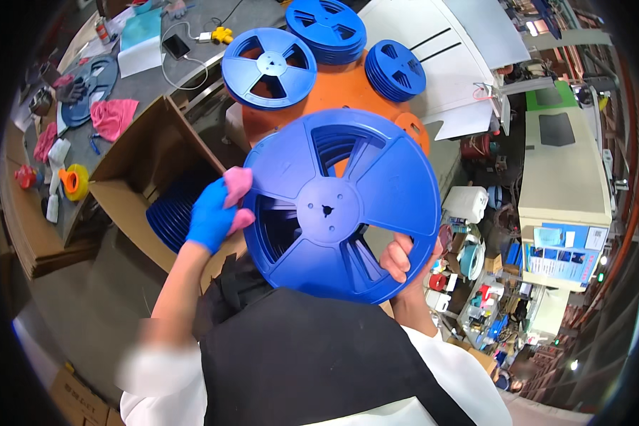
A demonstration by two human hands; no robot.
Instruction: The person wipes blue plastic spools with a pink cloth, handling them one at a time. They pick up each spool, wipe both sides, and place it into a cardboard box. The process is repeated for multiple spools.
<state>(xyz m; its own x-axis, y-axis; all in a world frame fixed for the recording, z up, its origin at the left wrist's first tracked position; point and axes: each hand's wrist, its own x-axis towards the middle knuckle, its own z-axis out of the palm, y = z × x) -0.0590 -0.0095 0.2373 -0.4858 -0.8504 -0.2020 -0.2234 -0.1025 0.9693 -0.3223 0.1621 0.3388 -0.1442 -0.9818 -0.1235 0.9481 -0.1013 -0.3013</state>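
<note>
A large blue plastic reel [397,192], with a round hub and wide cut-out windows, is held up in front of my chest. My right hand [399,258], bare, grips its lower right rim, the fingers curled through a window. My left hand [210,217], in a blue glove, is closed on a pink cloth [238,186] at the reel's left rim. More blue layered edges show through the windows; I cannot tell whether they belong to reels in my hand or beyond.
Stacks of blue reels [330,27] stand on an orange surface [319,96] ahead. An open cardboard box [138,145] at left holds several dark blue reels [172,213]. The grey table [224,53] carries a phone [175,47], cables and another pink cloth [113,118]. A cream machine [568,170] stands right.
</note>
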